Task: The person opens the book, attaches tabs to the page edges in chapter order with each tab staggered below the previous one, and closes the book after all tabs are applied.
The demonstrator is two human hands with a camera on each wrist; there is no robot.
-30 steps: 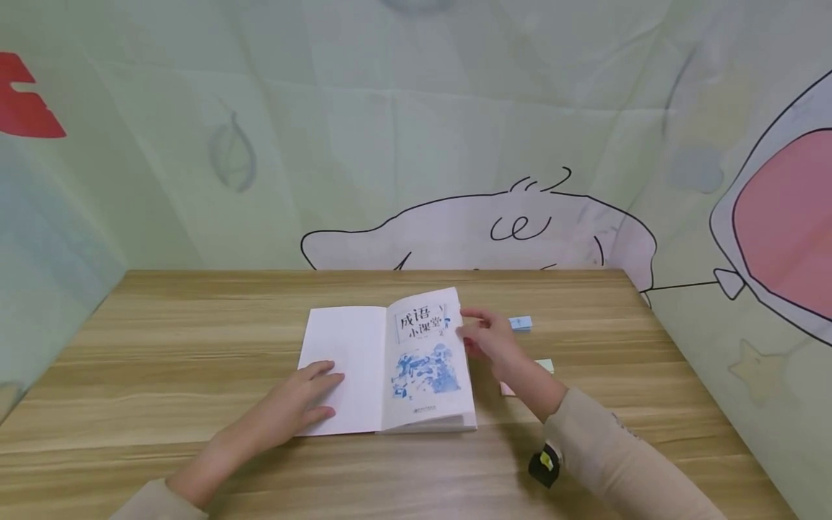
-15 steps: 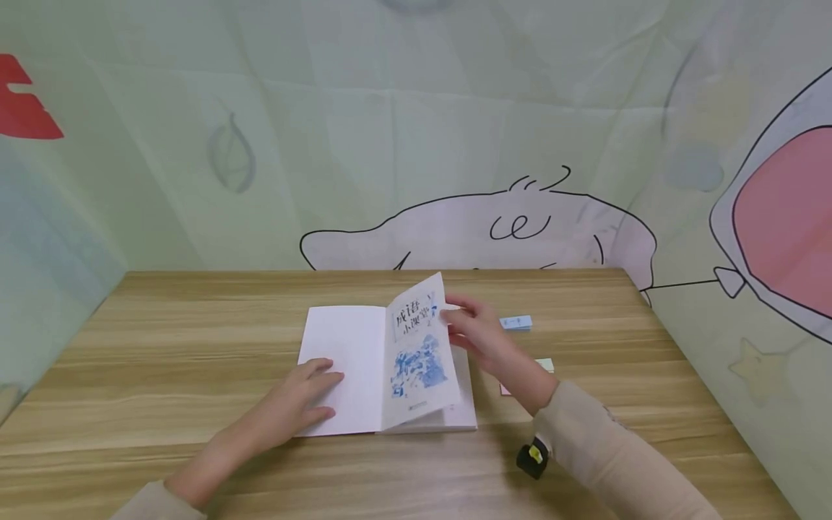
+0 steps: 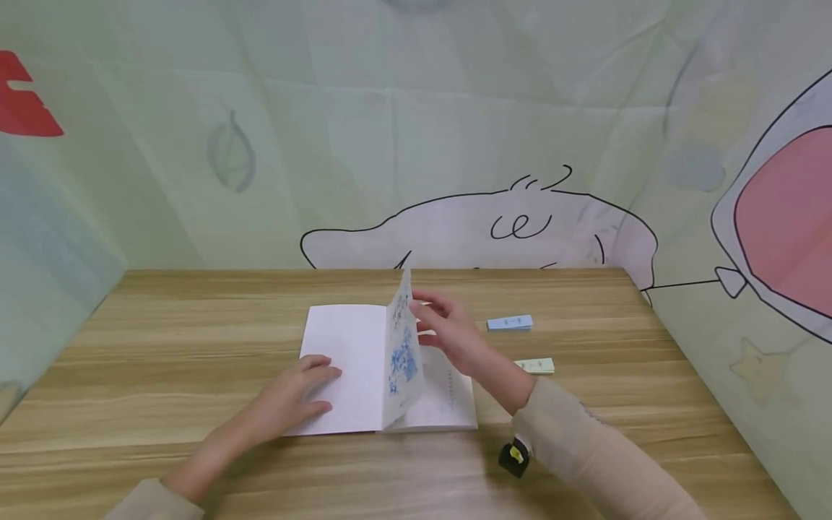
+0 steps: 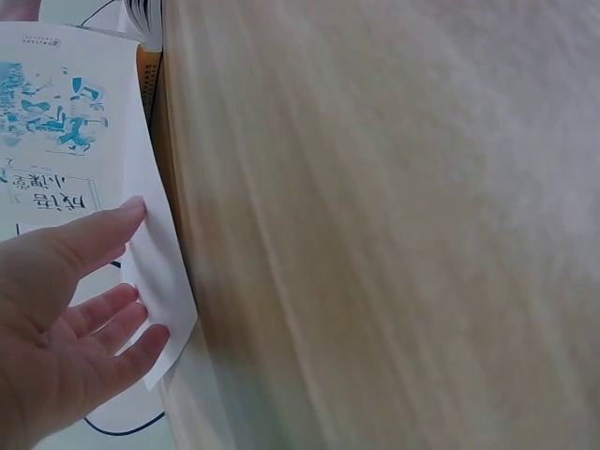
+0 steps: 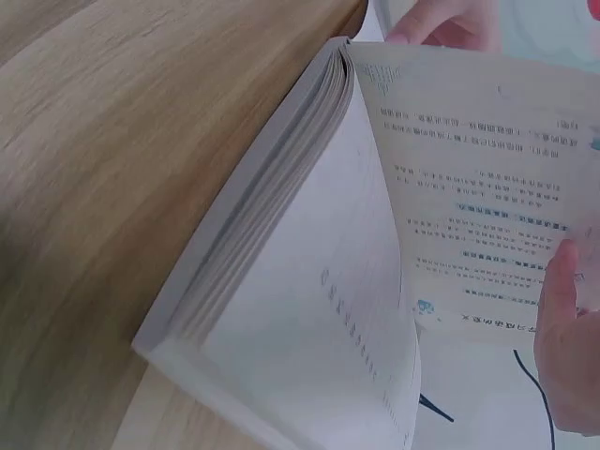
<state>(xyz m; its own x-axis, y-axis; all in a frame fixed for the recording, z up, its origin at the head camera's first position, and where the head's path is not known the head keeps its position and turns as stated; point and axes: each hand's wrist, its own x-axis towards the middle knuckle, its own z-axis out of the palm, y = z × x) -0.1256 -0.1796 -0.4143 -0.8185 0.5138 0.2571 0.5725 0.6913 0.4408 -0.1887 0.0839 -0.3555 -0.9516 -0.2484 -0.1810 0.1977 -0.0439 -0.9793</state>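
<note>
An open book [image 3: 448,404] lies on the wooden table, its left side a blank white page [image 3: 347,347]. A title page [image 3: 399,368] with blue artwork stands nearly upright at the spine. My right hand [image 3: 455,336] pinches that page near its upper outer edge. The right wrist view shows printed text on the page's back [image 5: 487,197], with one digit of the right hand [image 5: 572,366] against it. My left hand [image 3: 295,401] rests on the blank left page, fingers relaxed and spread; in the left wrist view its fingertips [image 4: 131,211] touch the white paper.
A blue paper strip [image 3: 510,323] lies right of the book, with a pale green strip [image 3: 536,366] nearer, partly behind the right forearm. A black device [image 3: 513,457] hangs at the right wrist. A printed cloth backdrop [image 3: 325,144] rises behind the table [image 3: 195,325].
My right hand has moved left, lifting the title page from nearly flat to nearly upright. More of the page beneath and both paper strips are uncovered. The left hand has hardly moved.
</note>
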